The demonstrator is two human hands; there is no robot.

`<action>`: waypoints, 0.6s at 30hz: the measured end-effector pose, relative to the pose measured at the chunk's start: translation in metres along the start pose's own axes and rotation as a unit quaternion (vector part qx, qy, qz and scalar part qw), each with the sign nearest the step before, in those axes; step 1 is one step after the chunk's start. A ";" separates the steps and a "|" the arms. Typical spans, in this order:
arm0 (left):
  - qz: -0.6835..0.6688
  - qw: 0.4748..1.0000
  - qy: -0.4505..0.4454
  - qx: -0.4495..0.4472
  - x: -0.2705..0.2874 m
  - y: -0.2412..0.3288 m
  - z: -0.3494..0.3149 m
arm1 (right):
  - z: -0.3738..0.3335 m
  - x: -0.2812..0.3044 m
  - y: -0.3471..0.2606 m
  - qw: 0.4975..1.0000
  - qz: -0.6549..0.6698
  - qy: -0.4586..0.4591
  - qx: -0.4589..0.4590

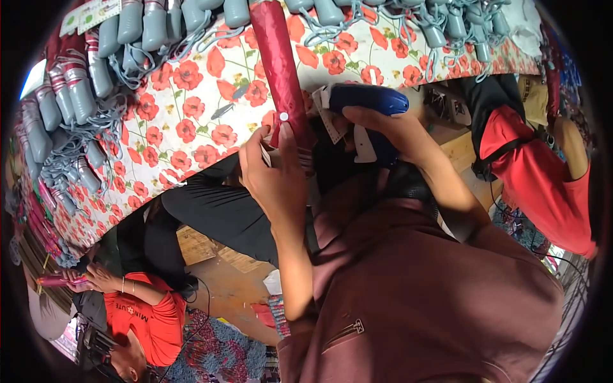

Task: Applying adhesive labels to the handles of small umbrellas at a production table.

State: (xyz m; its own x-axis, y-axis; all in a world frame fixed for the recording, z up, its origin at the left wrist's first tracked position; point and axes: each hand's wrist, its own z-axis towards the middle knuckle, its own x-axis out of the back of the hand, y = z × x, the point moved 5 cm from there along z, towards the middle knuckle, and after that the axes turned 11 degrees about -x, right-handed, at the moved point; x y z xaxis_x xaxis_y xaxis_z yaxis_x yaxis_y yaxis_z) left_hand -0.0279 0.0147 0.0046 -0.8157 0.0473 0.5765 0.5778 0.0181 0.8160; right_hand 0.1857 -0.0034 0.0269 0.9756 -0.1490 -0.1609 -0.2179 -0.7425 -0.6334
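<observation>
"Red umbrella [279, 64] — where is it?"
"Across the edge of the flowered counter [207, 134]; the left hand [274, 175] has its grip round the near end."
"And the right hand [397, 131]?"
"Holding a blue tool [370, 99] — just alongside."

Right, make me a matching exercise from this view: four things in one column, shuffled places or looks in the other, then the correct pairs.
Things
1. Crimson folded umbrella
2. Blue handheld tool
3. Grey handles
4. Tablecloth

Places or looks
A. White, patterned with red flowers
B. Held in the right grip
C. Held near its lower end by the left grip
D. Fitted with looped cords, massed at both sides of the table

Right pairs: 1-C, 2-B, 3-D, 4-A
</observation>
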 end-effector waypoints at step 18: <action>-0.133 0.987 -0.005 -0.085 -0.007 -0.003 0.020 | 0.018 -0.016 0.018 0.994 -0.004 -0.049 -0.094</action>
State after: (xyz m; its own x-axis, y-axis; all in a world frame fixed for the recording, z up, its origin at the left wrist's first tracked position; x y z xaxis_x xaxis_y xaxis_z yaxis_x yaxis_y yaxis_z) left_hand -0.0233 0.0338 -0.0034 -0.9372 0.0737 0.3409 0.3291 -0.1368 0.9343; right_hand 0.1653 -0.0026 0.0048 0.9682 -0.0843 -0.2357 -0.1922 -0.8535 -0.4844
